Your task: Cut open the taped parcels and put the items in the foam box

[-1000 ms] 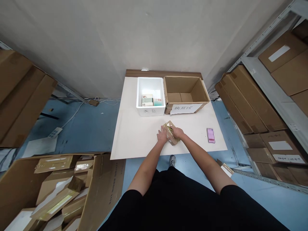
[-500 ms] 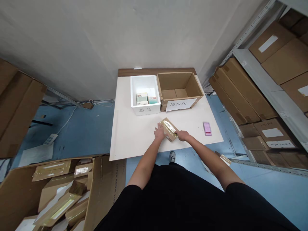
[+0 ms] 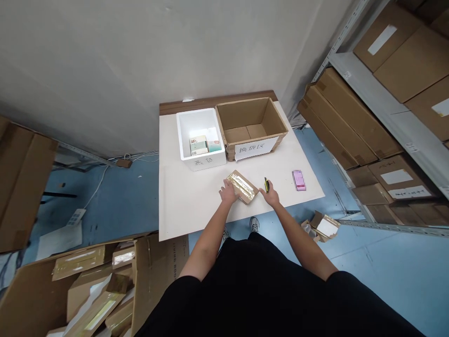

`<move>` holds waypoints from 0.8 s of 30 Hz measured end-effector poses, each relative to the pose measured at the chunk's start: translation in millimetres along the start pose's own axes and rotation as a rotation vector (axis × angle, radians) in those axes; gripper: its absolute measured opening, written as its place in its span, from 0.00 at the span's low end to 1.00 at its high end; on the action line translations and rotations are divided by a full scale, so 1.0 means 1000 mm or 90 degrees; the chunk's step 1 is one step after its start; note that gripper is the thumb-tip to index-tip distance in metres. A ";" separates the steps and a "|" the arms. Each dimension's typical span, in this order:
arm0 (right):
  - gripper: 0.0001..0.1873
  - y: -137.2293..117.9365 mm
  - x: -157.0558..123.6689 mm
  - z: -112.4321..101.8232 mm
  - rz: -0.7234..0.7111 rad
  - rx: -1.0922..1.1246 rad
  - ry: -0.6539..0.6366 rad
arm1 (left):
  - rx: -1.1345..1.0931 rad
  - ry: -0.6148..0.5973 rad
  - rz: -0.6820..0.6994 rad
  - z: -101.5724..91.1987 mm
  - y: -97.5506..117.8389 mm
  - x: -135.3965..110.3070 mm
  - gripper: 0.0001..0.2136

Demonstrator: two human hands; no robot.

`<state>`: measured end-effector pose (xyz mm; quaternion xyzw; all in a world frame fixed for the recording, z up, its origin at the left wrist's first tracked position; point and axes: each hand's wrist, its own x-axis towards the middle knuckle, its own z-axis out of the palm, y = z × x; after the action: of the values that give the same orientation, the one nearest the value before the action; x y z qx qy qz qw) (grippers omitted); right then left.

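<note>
Between left grip [image 3: 228, 192] and right grip [image 3: 270, 193] lies a taped carton [image 3: 244, 185].

Cannot see whole the left side of the taped box [image 3: 242, 186], partly covered by the left hand [image 3: 229, 192]. Cannot read the marks along its shiny tape [image 3: 242, 184], too small and full of glare. Cannot see the full handle of the yellow-and-black tool [image 3: 266, 184], partly hidden in the right hand [image 3: 271, 195]. Cannot make out the pink item [image 3: 299, 180], blurred into coarse squares. Cannot read the fine print on the small cartons [image 3: 199, 145], with lower parts behind the front wall of the white box [image 3: 205, 162]. Cannot follow the big carton [image 3: 31, 299] beyond the left and bottom edges, nor the metal shelf [image 3: 379, 99] beyond the right.
</note>
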<state>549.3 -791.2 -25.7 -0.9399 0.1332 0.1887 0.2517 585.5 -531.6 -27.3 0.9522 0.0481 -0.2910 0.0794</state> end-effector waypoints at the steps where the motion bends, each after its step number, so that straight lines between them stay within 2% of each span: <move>1: 0.48 -0.008 0.006 0.009 0.021 0.031 -0.003 | 0.000 0.004 -0.004 0.001 0.000 -0.001 0.53; 3: 0.53 -0.024 0.017 0.027 0.046 0.076 -0.010 | -0.010 0.010 -0.014 0.003 -0.002 -0.004 0.54; 5: 0.54 -0.037 0.026 0.040 0.043 0.103 0.000 | -0.023 0.017 -0.035 0.006 -0.006 -0.010 0.54; 9: 0.55 -0.058 0.044 0.048 -0.017 0.112 -0.018 | 0.000 0.070 -0.105 0.011 -0.013 -0.027 0.51; 10: 0.55 -0.063 0.048 0.048 -0.035 0.106 -0.033 | 0.020 0.090 -0.086 0.011 -0.013 -0.030 0.47; 12: 0.54 -0.071 0.054 0.047 -0.070 0.087 -0.050 | 0.058 0.097 0.038 0.008 -0.011 -0.033 0.39; 14: 0.53 -0.077 0.057 0.046 -0.090 0.065 -0.058 | 0.077 0.058 0.190 0.005 -0.007 -0.032 0.35; 15: 0.52 -0.078 0.058 0.046 -0.097 0.056 -0.063 | 0.079 0.038 0.233 0.003 -0.005 -0.031 0.34; 17: 0.53 -0.080 0.059 0.045 -0.110 0.037 -0.080 | 0.078 0.021 0.245 0.000 -0.001 -0.028 0.31; 21: 0.52 -0.084 0.063 0.044 -0.150 0.024 -0.112 | 0.077 0.031 0.204 0.002 0.001 -0.026 0.25; 24: 0.44 -0.079 0.063 0.040 -0.189 0.067 -0.102 | 0.076 0.037 0.174 0.007 0.001 -0.028 0.26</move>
<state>620.6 -713.9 -51.2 -0.9166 -0.0182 0.2168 0.3353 558.8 -535.1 -17.3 0.9610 -0.0973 -0.2519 0.0600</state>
